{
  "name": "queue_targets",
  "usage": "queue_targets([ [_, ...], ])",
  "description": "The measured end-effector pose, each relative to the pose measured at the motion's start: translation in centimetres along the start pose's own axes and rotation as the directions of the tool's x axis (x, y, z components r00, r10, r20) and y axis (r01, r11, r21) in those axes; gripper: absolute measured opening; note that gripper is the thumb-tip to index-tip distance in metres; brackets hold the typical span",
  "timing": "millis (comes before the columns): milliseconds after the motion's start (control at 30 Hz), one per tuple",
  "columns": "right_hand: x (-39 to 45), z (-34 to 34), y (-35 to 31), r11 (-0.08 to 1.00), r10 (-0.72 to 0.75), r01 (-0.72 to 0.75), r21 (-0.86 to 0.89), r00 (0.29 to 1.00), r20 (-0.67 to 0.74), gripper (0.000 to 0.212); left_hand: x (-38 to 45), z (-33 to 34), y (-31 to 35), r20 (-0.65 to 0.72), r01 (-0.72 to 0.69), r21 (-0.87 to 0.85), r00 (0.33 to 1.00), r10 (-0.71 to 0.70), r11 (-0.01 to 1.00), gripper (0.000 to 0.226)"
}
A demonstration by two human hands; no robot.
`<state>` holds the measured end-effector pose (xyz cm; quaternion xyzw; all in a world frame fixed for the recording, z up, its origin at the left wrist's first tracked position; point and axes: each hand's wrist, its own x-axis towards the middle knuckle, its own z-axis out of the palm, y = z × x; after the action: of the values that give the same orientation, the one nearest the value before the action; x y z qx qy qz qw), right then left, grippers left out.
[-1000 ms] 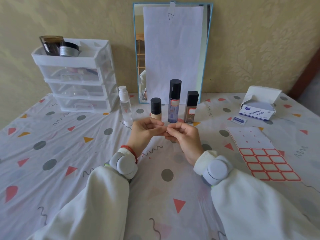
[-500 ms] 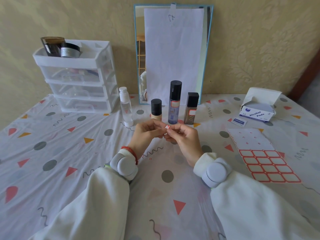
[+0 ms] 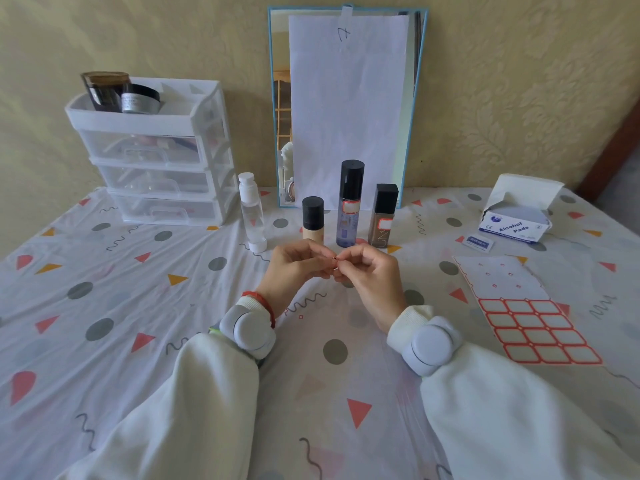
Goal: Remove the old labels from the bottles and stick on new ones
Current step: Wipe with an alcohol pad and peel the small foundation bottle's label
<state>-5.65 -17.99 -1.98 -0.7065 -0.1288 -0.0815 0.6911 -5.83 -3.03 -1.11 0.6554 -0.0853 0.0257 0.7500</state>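
- White sleeves fill the bottom of the view, and you've got a grey puck-like band on each wrist, plus a red cord on the left one.
- Your left hand [image 3: 294, 270] and right hand [image 3: 372, 275] meet fingertip to fingertip above the bench [image 3: 104, 341]. Both are curled in and pinching a tiny rolled-up label scrap [image 3: 335, 259] with a red edge between them.
- Off to your right the label sheet [image 3: 530, 313] lies flat on the patterned cloth. Its near rows still carry red-bordered stickers, its far part looks peeled.
- Just past your hands three dark-capped bottles stand in a row: the short beige bottle [image 3: 312, 220] with no sticker I can see, the tall purple bottle [image 3: 350, 206] and the brown bottle [image 3: 383, 216], these two each with a red-edged sticker.
- A clear bottle [image 3: 251, 213] with a white cap stands left of them.
- Far right there's an open alcohol pads box [image 3: 516, 216] with a loose sachet [image 3: 479, 241] near it.
- At the back a mirror [image 3: 346, 105] covered with paper leans on the wall, and a white drawer unit [image 3: 156, 157] on the left has two dark jars on top.
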Motion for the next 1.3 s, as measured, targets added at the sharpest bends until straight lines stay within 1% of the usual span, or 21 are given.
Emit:
queue_targets([
  [67,0.06,-0.10,0.16,0.999,-0.018,0.018,-0.034,1.000,-0.004,0.018,0.01,0.04,0.10,0.005,0.030,-0.047,1.000,-0.029,0.998,0.019],
  [133,0.06,-0.14,0.35,0.996,-0.046,0.047,-0.071,0.999,0.006,0.012,0.01,0.12,0.15,-0.009,0.032,-0.027,0.999,-0.033,0.999,0.013],
  [200,0.04,-0.15,0.36,0.990,-0.085,0.085,-0.112,0.996,0.004,0.016,0.03,0.15,0.11,-0.021,0.028,0.008,0.999,-0.027,1.000,0.010],
  [267,0.12,-0.22,0.38,0.988,-0.097,0.097,-0.120,0.995,0.002,0.023,0.03,0.05,0.00,-0.023,0.021,0.033,1.000,-0.020,0.999,0.013],
  [333,0.15,-0.24,0.43,0.986,-0.098,0.098,-0.133,0.995,0.005,0.022,0.01,-0.02,-0.05,-0.031,0.005,0.052,1.000,-0.003,0.999,0.014],
  [367,0.15,-0.20,0.46,0.989,-0.085,0.084,-0.119,0.996,0.001,0.020,0.00,-0.04,-0.06,-0.044,-0.005,0.056,0.999,0.008,0.998,0.013],
  [467,0.12,-0.01,0.36,1.000,0.011,-0.011,0.005,0.999,-0.031,0.015,0.05,-0.09,-0.09,-0.100,-0.032,0.068,0.994,0.039,0.997,0.013],
  [533,0.10,-0.01,0.26,0.998,0.051,-0.051,0.046,0.999,-0.006,0.006,0.11,-0.17,-0.10,-0.117,-0.044,0.072,0.992,0.052,0.996,0.015],
  [600,0.01,-0.01,0.20,0.998,0.056,-0.057,0.037,0.998,0.030,0.005,0.10,-0.24,-0.08,-0.115,-0.062,0.087,0.991,0.072,0.994,0.018],
  [733,0.04,-0.09,0.17,1.000,0.020,-0.020,-0.008,0.999,0.033,0.002,0.01,-0.30,-0.09,-0.076,-0.080,0.137,0.993,0.091,0.987,0.017],
  [833,0.30,-0.23,0.30,0.999,0.043,-0.042,-0.022,0.999,0.034,0.006,-0.03,-0.11,-0.15,-0.060,-0.054,0.095,0.996,0.060,0.994,0.014],
  [900,0.38,-0.18,0.52,0.997,0.052,-0.049,-0.066,0.998,0.037,0.007,0.02,0.00,-0.21,-0.061,-0.027,0.048,0.998,0.030,0.998,0.013],
  [967,0.35,-0.05,0.72,0.991,0.058,-0.052,-0.120,0.997,0.046,0.012,0.09,0.09,-0.30,-0.061,-0.008,0.029,0.998,0.010,1.000,0.014],
  [1067,0.37,0.01,0.70,0.988,0.058,-0.047,-0.149,0.996,0.072,0.017,0.05,0.18,-0.38,-0.060,-0.013,0.074,0.998,0.017,0.997,0.015],
  [1200,0.42,-0.09,0.45,0.992,0.056,-0.042,-0.117,0.991,0.121,0.016,-0.05,0.19,-0.23,-0.053,-0.045,0.150,0.997,0.053,0.988,0.009],
  [1300,0.25,0.05,0.28,0.997,0.043,-0.035,-0.072,0.994,0.105,0.017,0.03,0.12,0.10,-0.056,-0.035,0.167,0.997,0.045,0.985,0.005],
])
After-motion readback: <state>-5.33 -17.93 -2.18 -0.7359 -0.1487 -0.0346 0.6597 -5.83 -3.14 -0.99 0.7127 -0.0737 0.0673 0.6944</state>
